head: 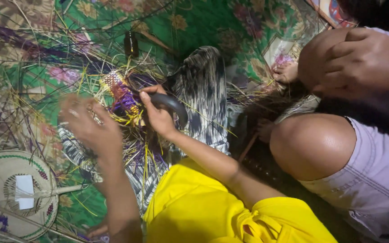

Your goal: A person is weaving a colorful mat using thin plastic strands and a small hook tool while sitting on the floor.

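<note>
Between hands, purple-yellow woven straw piece [121, 94]

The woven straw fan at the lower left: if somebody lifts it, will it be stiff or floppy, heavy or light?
The woven straw fan is probably light, being thin plaited straw. Its flat round shape suggests moderate stiffness; the rim may flex.

Dry straw weave [121, 96], seemingly glossy handle [169, 102]

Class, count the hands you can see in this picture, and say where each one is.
3. The left hand, blurred, is beside the woven piece. The right hand holds a dark curved tool. Another person's hand rests on a knee at upper right. Others may be hidden.
</note>
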